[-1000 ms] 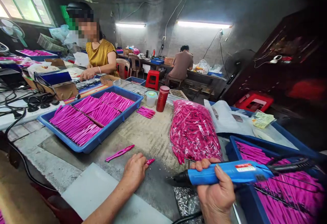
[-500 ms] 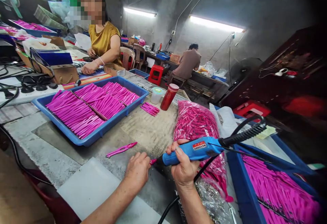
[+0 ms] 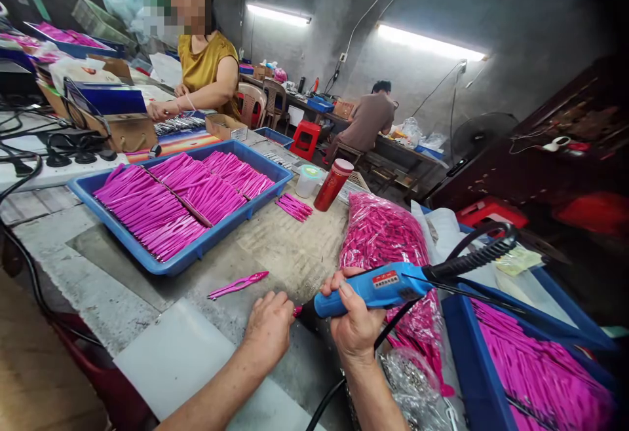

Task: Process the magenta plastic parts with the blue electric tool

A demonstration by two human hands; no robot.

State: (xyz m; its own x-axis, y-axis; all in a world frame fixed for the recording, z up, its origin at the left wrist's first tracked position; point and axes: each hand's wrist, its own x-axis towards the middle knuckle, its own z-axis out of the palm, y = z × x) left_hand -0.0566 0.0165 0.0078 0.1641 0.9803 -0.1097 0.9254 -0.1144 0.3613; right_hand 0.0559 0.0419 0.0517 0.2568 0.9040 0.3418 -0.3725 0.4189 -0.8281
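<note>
- Workpiece [image 3: 297, 311] — small pink bit on bench, mostly hidden under L hand [image 3: 269, 326], whose curled fingers pin it.
- R hand [image 3: 354, 326] wrapped tight round blue driver [image 3: 378, 287]; tip at the pink bit, contact hard to see.
- Blue tray [image 3: 162, 268]: rows of pink parts [image 3: 187, 198].
- Clear bag [image 3: 388, 241]: loose pink pieces.
- R tray [image 3: 462, 333] — cut off by frame edge, pink sticks [image 3: 535, 372] inside.

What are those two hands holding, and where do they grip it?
The right hand grips the blue power tool around the front of its body. The left hand holds a small pink piece by one end; only its tip shows.
</note>
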